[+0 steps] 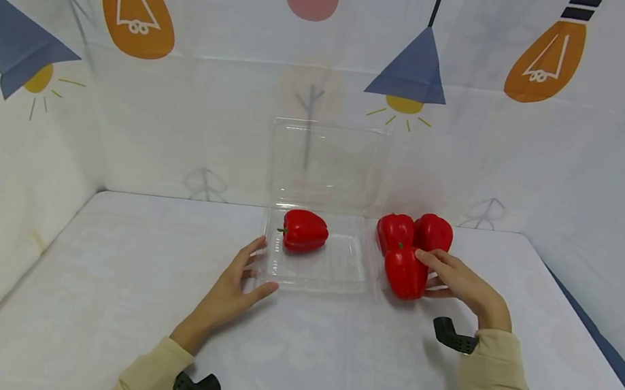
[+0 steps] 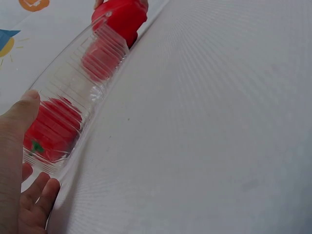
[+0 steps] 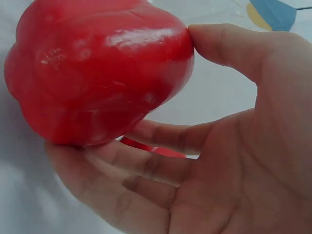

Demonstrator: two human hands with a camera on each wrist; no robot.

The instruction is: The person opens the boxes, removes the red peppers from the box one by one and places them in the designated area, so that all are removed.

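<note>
Left hand: at the left edge (image 2: 10, 161), thumb tip overlapping the rim of the box, other fingers spread below beside its near end; contact is unclear.
Clear plastic box: ribbed walls (image 2: 69, 78), running slantwise up from the hand.
Pepper in the box: red (image 2: 54, 127), lying at the near end, its green stem (image 2: 37, 146) facing the fingers.
Far end: more red shows through the plastic, perhaps another pepper.
Upper pepper: red (image 2: 123, 18), between the right hand's fingertips (image 2: 144, 4).
Table: white cloth (image 2: 195, 122).
Backdrop: orange and blue prints.
</note>
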